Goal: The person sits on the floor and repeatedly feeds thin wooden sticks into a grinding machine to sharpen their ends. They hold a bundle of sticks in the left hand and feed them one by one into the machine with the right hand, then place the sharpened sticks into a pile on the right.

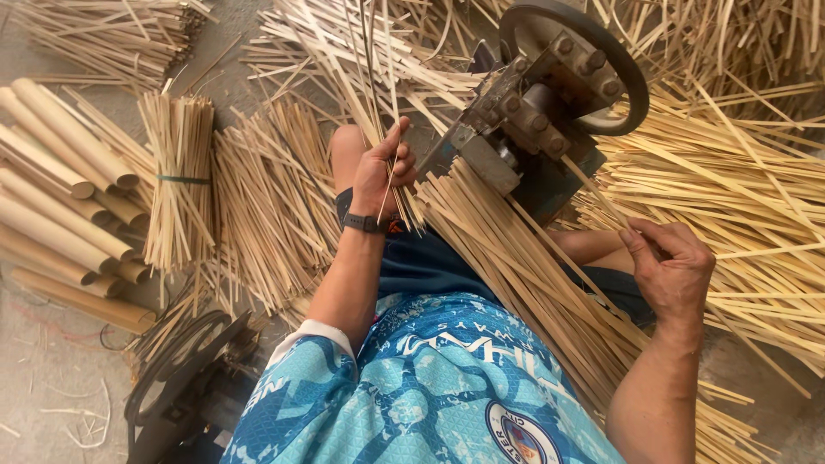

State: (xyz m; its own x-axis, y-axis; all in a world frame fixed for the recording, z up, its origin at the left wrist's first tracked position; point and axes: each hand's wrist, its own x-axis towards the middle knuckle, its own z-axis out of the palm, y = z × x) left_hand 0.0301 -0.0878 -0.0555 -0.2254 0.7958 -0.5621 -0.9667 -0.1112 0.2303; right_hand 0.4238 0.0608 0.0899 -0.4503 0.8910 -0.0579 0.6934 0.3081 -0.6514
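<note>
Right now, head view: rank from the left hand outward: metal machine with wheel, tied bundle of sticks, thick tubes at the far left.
1. Metal machine: just right of the left hand, nearest.
2. Tied bundle of sticks: to the hand's left, on the floor, farther.
3. Thick tubes: at the picture's left edge, beyond the bundle, farthest.

Left arm extended up the centre-left of the frame, forearm bare, elbow bent near the lower centre. A dark band sat on the wrist. Left hand [382,172] was raised at upper centre, palm turned toward the camera, fingers curled closed, thumb pointing up. Right arm entered from the lower right, forearm angled upward. Right hand [670,262] lay at mid right, back toward the camera, fingers folded in, thumb pressed against the forefinger in a pinch. The hands were well apart.
</note>
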